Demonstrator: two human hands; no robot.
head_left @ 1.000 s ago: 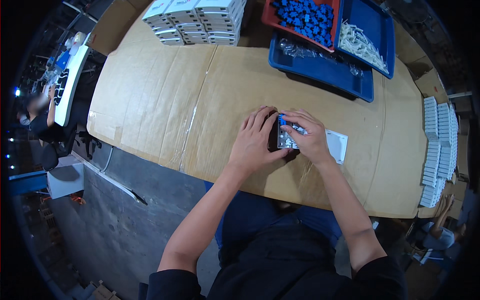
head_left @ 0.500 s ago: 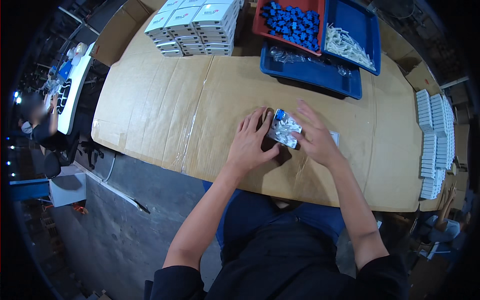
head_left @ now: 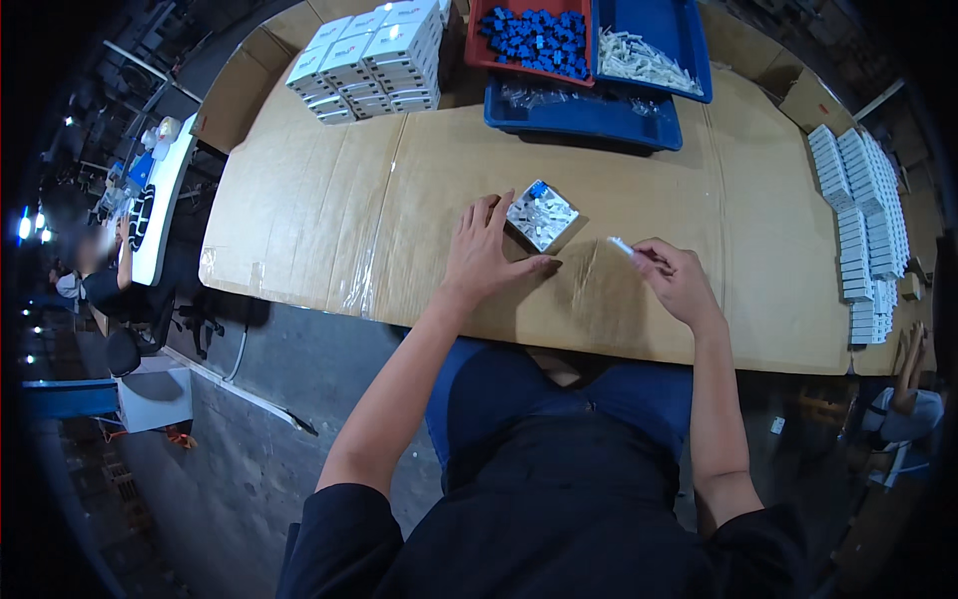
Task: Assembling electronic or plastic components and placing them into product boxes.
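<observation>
A small open white box (head_left: pixel 542 244) stands on the cardboard-covered table in front of me. Inside it lie several clear or white small pieces and a blue piece (head_left: pixel 539 188) at the far corner. My left hand (head_left: pixel 481 252) is beside the box's left side, fingers stretched and apart, fingertips at its edge and the thumb near its closest corner. To the right of the box, my right hand (head_left: pixel 679 285) pinches a thin white flat piece (head_left: pixel 621 246), seen nearly edge-on; its exact kind is unclear.
Closed white boxes (head_left: pixel 371 50) are stacked at the far left of the table (head_left: pixel 299 220). A red tray (head_left: pixel 479 50) of blue parts and a blue tray (head_left: pixel 699 85) of white sticks rest by another blue tray (head_left: pixel 589 132). More white stacks (head_left: pixel 863 220) stand right. A person (head_left: pixel 105 285) sits left.
My right hand has left the box, moving right and nearer me, and now pinches the thin white piece. My left hand stays beside the box. The whole view has shifted somewhat.
</observation>
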